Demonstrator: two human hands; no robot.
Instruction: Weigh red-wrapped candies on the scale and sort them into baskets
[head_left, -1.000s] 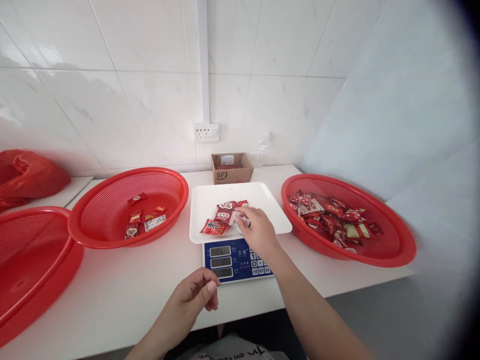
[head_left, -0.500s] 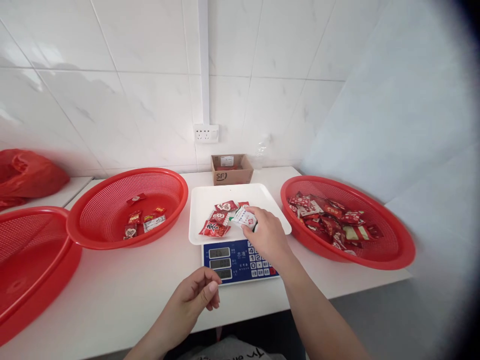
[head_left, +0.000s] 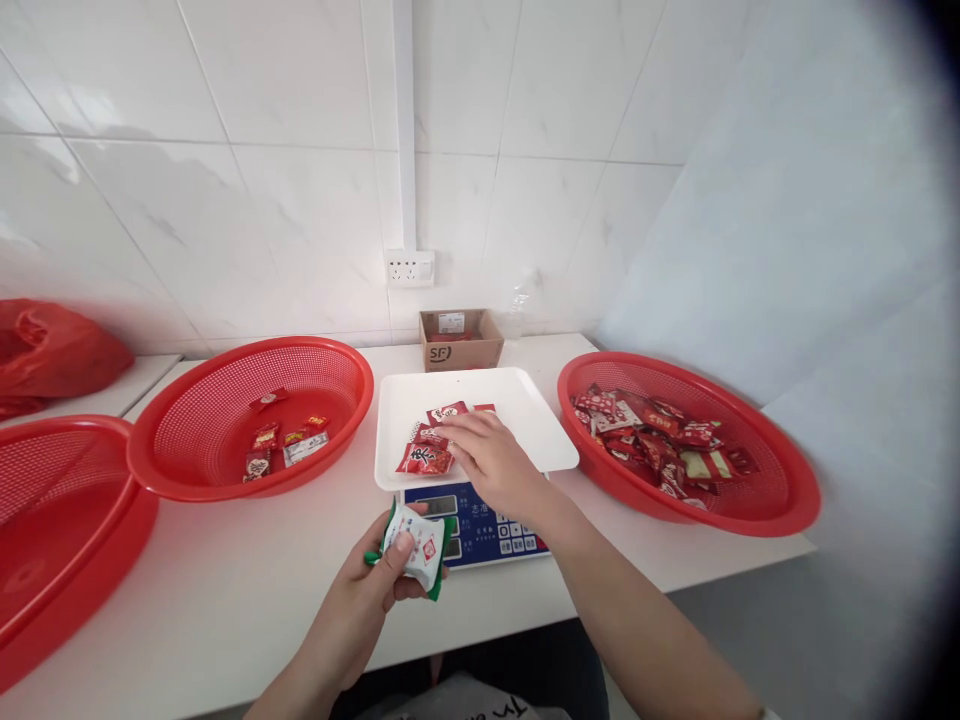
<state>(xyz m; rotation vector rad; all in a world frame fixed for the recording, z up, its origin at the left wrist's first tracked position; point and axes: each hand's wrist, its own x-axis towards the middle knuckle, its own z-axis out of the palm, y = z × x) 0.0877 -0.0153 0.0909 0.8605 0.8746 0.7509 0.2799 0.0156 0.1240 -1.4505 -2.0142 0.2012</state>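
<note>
My left hand (head_left: 366, 580) grips a white snack packet with green ends (head_left: 417, 545), thumb on top, in front of the scale. Over the white weighing tray (head_left: 536, 425), my right hand (head_left: 504, 470) reaches with fingers stretched out above the small red packets (head_left: 424, 459). Its fingertips partly cover these packets, and I cannot tell whether they touch. The blue panel of the digital scale (head_left: 480, 525) lies partly behind both hands.
On the right, a red basket (head_left: 780, 440) holds many red packets. A red basket (head_left: 180, 395) on the left holds several. Another red basket (head_left: 82, 560) and a red bag (head_left: 60, 345) are farther left. A cardboard box (head_left: 465, 355) stands behind the tray.
The white-and-green packet has passed from my right hand over the tray to my left hand. My right hand has moved left over the red packets, its fingers extended.
</note>
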